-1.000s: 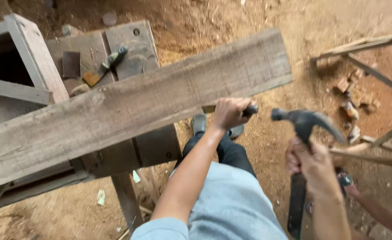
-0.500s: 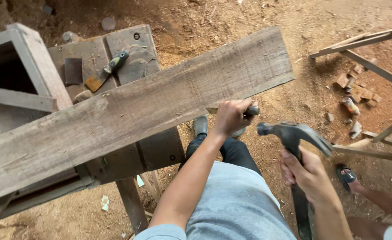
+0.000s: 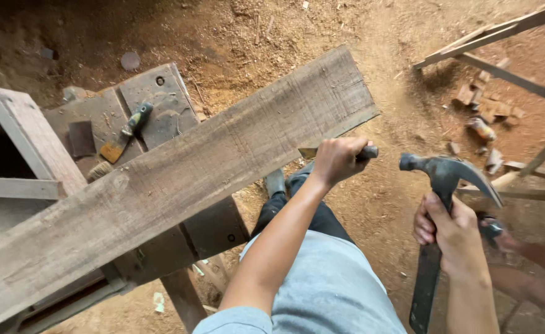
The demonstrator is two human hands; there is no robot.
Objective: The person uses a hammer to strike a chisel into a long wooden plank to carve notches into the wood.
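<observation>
The hammer point(image 3: 447, 179) has swung in from the right since a second ago, and its head now sits just beside the butt of the chisel point(image 3: 362, 152), with a small gap between them. The left hand point(image 3: 339, 159) is wrapped shut round the chisel's handle, whose blade points left under the near edge of the long plank point(image 3: 179, 179). The right hand point(image 3: 448, 232) is closed round the hammer's dark shaft, low on the handle, with the claw head above the fist.

The plank runs slantwise up and away to the left of both hands and rests on a dark workbench point(image 3: 155, 93). On the bench top, well beyond the left hand and behind the plank, lie a second chisel with a dark handle point(image 3: 126, 131) and a small dark block point(image 3: 81, 137). Further left stands an open wooden box frame point(image 3: 22, 139); its inside is in shadow, so I cannot tell what it holds.

To the right of the right hand are thin wooden slats point(image 3: 495, 68) and a scatter of wood offcuts point(image 3: 485, 111) on the sawdust-covered ground point(image 3: 272, 37). Another person's forearm point(image 3: 526, 272) reaches in low at the right edge.
</observation>
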